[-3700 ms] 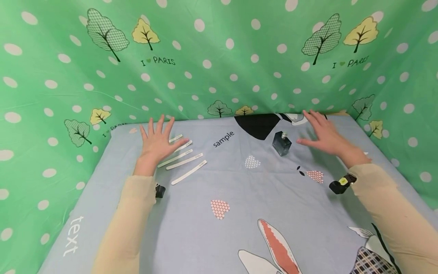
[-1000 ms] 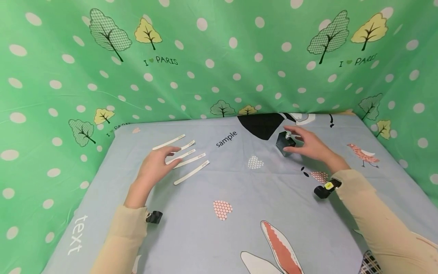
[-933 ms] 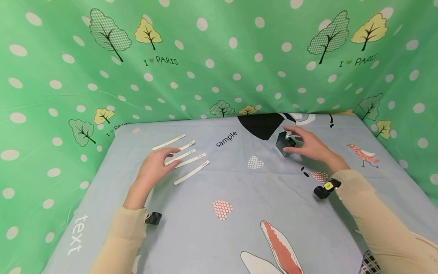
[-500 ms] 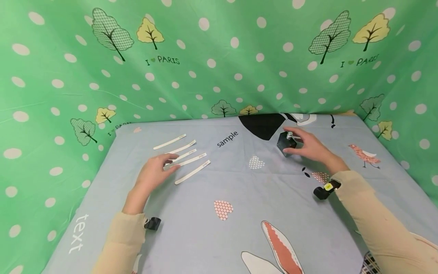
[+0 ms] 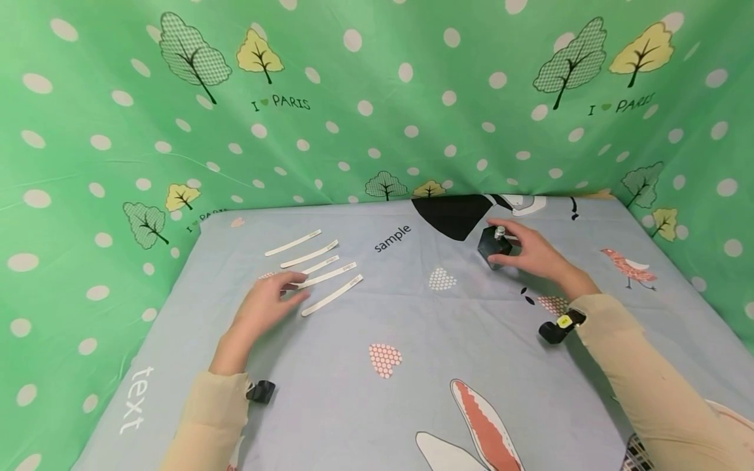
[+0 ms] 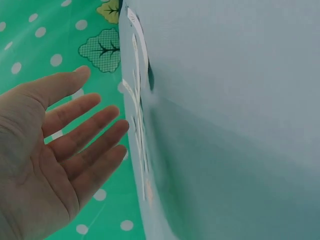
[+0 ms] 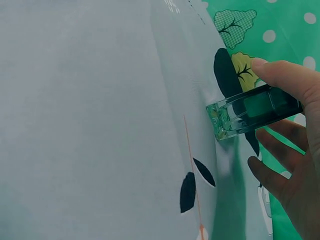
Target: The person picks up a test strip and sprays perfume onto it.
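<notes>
**Right hand (image 5: 533,255) around dark bottle (image 5: 489,246), left hand (image 5: 268,306) beside white strips (image 5: 332,296)**

Toward the far edge of the cloth-covered bench (image 5: 412,333), right of middle: the dark glass bottle, upright, with a silver-coloured top. Set around it, the right hand, thumb on the near side and fingers (image 7: 282,150) on the far side, parted about as wide as the glass. In the right wrist view, a slim gap between thumb tip and bottle; cannot tell about contact elsewhere.

On the left half of the bench, five narrow white strips, lying flat in a loose row one behind another, slanted, each with print at its right end, too small to read. Just beside, the left hand, fingers relaxed and only slightly bent, thumb well apart from them. In the head view, overlapping the left ends of some strips; cannot tell whether in contact.

At both wrists, black cameras (image 5: 554,332) below beige sleeves (image 5: 636,353). Behind the bench, a green curtain (image 5: 353,85) with white dots, printed trees and "PARIS" lettering.
</notes>
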The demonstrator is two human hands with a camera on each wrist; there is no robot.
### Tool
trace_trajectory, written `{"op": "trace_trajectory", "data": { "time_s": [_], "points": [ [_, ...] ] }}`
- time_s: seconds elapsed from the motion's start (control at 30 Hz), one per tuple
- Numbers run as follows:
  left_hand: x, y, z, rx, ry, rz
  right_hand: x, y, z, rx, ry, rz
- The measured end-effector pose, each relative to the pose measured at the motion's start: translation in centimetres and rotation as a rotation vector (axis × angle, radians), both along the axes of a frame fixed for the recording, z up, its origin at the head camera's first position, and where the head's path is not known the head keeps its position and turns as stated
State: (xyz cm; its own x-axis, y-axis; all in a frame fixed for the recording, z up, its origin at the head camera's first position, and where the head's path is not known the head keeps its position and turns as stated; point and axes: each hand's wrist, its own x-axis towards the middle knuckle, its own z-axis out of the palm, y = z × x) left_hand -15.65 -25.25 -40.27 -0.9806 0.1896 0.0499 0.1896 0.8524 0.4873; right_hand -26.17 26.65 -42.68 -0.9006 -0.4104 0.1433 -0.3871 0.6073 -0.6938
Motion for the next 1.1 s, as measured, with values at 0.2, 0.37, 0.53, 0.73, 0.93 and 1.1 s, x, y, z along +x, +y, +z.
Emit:
{"op": "trace_trajectory", "data": {
  "time_s": [0.2, 0.37, 0.53, 0.73, 0.93, 1.1],
  "points": [
    [0.3, -0.1, -0.5, 0.045, -0.016, -0.008, 0.0, 0.3, -0.3, 0.001, 0.002, 0.018],
    [0.6, -0.3, -0.7, 0.076, -0.04, -0.004, 0.1, 0.2, -0.2, 0.009, -0.016, 0.022],
    [0.7, -0.4, -1.1, 0.103, -0.059, 0.002, 0.1, 0.1, -0.1, 0.001, -0.036, 0.024],
    [0.9, -0.3, -1.5, 0.132, -0.069, 0.003, 0.2, -0.1, 0.1, -0.007, -0.069, 0.014],
    [1.0, -0.2, -1.7, 0.14, -0.076, 0.003, 0.6, -0.4, 0.5, -0.029, -0.089, 0.026],
    [1.1, 0.0, -1.8, 0.159, -0.097, 0.008, 0.6, -0.4, 0.4, -0.025, -0.092, 0.008]
  ]
}}
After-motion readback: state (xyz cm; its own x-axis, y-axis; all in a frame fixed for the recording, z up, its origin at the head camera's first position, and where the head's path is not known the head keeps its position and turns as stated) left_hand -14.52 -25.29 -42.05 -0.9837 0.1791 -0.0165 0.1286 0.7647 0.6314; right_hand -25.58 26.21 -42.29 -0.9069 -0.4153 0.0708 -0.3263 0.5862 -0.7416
